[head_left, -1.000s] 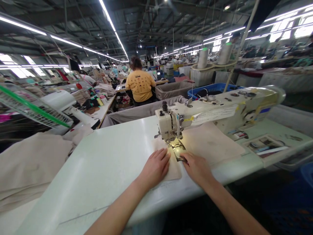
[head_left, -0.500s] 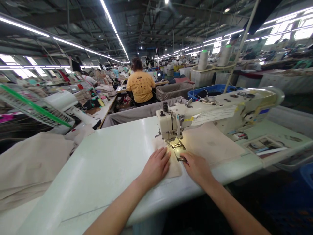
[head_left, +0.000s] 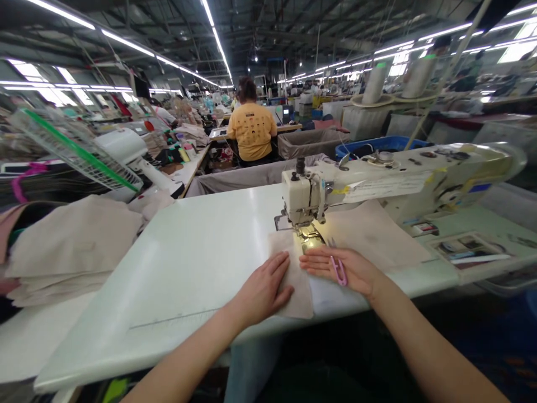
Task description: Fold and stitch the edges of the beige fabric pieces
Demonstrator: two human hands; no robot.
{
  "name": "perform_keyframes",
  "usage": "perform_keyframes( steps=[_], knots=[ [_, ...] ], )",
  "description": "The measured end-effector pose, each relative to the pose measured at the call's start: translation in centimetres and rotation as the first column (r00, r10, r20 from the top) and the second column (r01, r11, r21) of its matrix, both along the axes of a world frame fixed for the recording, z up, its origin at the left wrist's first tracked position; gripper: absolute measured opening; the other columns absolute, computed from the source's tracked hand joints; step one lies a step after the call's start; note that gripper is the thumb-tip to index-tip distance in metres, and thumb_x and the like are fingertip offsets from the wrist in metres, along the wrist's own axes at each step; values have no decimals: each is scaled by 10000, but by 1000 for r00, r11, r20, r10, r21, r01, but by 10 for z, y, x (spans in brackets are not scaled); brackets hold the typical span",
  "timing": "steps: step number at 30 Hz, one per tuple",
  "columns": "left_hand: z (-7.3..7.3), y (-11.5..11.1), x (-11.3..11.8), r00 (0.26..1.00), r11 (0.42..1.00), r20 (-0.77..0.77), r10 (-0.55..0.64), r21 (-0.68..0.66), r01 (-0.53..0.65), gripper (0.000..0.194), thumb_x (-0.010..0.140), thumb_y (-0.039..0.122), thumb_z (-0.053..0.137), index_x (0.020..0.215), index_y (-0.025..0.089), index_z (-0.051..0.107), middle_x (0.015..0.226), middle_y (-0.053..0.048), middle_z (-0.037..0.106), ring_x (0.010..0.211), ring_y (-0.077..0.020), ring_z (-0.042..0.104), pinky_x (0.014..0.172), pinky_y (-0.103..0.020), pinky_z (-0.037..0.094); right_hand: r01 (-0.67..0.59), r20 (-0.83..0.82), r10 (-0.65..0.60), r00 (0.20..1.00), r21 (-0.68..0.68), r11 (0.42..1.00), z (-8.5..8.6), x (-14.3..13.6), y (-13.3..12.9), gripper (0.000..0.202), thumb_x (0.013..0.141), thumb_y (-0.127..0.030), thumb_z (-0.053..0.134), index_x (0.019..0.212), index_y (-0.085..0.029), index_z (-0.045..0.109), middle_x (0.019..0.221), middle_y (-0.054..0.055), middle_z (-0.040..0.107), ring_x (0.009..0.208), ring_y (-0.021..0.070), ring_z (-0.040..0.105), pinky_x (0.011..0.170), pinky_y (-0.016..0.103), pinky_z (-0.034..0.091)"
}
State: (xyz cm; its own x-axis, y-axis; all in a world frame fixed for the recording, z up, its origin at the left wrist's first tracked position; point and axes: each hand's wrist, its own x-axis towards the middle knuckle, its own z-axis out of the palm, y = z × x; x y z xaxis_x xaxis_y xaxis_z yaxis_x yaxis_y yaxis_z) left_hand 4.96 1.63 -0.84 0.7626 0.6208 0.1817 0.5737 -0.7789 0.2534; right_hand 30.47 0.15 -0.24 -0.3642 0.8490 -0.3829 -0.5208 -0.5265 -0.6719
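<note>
My left hand (head_left: 265, 288) lies flat on a small beige fabric piece (head_left: 297, 296), its fingers pointing at the sewing machine (head_left: 302, 198). To its right, my right hand (head_left: 342, 268) is turned palm up with the fingers stretched forward. Pink-handled thread snips (head_left: 339, 271) rest across that palm, held there; their metal tips show beyond the hand. The lit metal needle plate (head_left: 311, 238) is just ahead of the right fingertips. A larger beige fabric panel (head_left: 377, 238) lies under the machine arm. The fabric's edge beneath the needle is hard to make out.
Stacked beige fabric (head_left: 71, 240) sits left of the pale green worktable (head_left: 201, 246). A fan (head_left: 79, 148) stands behind it. A parts tray (head_left: 465, 249) is at the right. Ahead, a person in a yellow shirt (head_left: 251, 131) sits facing away, beyond a cloth-lined bin (head_left: 235, 180).
My right hand has turned from palm down to palm up, bringing the pink snips into view. My left hand stays on the fabric, which has slid slightly towards me. The view has shifted left.
</note>
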Motion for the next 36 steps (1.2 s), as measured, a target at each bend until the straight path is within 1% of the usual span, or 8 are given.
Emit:
perform_keyframes(
  steps=[2, 6, 10, 16, 25, 29, 33, 36],
  knots=[
    [1, 0, 1, 1000, 1000, 4, -6, -17, 6, 571, 949, 345, 570, 1457, 120, 438, 1535, -181, 443, 1429, -302, 418, 1168, -474, 408, -49, -33, 47, 998, -52, 997, 0, -1, 1, 270, 987, -163, 478, 1117, -3, 653, 1163, 257, 702, 1129, 274, 680, 1102, 428, 458],
    [1, 1, 2, 1000, 999, 19, -13, -35, 14, 558, 945, 342, 571, 1439, 108, 457, 1531, -183, 449, 1429, -297, 419, 1174, -461, 399, -60, -18, 58, 998, -108, 992, 0, -1, 4, 285, 1011, -149, 437, 1135, 19, 629, 1171, 273, 692, 1142, 281, 673, 1109, 425, 452],
    [-1, 1, 2, 999, 999, 28, -16, -41, 18, 556, 956, 361, 553, 1452, 136, 441, 1535, -171, 446, 1437, -294, 408, 1170, -465, 399, -70, -25, 68, 997, -95, 993, 2, -1, 9, 314, 1018, -147, 412, 1181, 39, 606, 1183, 291, 679, 1189, 280, 644, 1114, 424, 443],
    [-1, 1, 3, 1000, 999, 9, -15, -38, 16, 539, 956, 368, 545, 1418, 101, 465, 1526, -185, 453, 1436, -290, 409, 1174, -445, 394, -117, -5, 117, 993, -110, 987, 3, -6, 11, 342, 1038, -171, 379, 1175, 33, 616, 1144, 271, 702, 1185, 268, 647, 1108, 420, 447],
    [-2, -1, 2, 999, 1000, 38, -14, -20, 15, 548, 951, 356, 551, 1442, 138, 444, 1517, -171, 471, 1423, -294, 430, 1159, -448, 414, -154, 6, 156, 988, -113, 982, -3, -7, 13, 337, 1029, -187, 421, 1178, 29, 632, 1178, 279, 687, 1160, 268, 663, 1109, 422, 442],
    [-2, -1, 3, 999, 1000, 29, -15, -14, 15, 531, 948, 350, 557, 1419, 124, 466, 1513, -174, 475, 1417, -295, 437, 1155, -445, 420, -157, 6, 159, 987, -133, 979, -3, -6, 16, 333, 1023, -180, 432, 1181, 37, 629, 1175, 288, 684, 1164, 273, 660, 1097, 422, 454],
    [1, -9, 4, 999, 999, -25, -27, 40, 28, 452, 979, 323, 523, 1382, 118, 509, 1478, -163, 517, 1393, -293, 464, 1152, -439, 420, -156, 5, 160, 987, -176, 972, -1, -7, 18, 341, 1036, -166, 378, 1156, 27, 632, 1154, 264, 702, 1152, 258, 668, 1091, 408, 460],
    [3, -23, 2, 997, 997, -57, -55, 42, 57, 497, 977, 410, 547, 1376, 113, 518, 1432, -170, 560, 1364, -313, 495, 1134, -453, 439, -172, -10, 174, 985, -199, 965, 0, -7, 19, 352, 1042, -169, 358, 1159, 24, 628, 1176, 257, 697, 1151, 262, 668, 1089, 410, 461]
  ],
)
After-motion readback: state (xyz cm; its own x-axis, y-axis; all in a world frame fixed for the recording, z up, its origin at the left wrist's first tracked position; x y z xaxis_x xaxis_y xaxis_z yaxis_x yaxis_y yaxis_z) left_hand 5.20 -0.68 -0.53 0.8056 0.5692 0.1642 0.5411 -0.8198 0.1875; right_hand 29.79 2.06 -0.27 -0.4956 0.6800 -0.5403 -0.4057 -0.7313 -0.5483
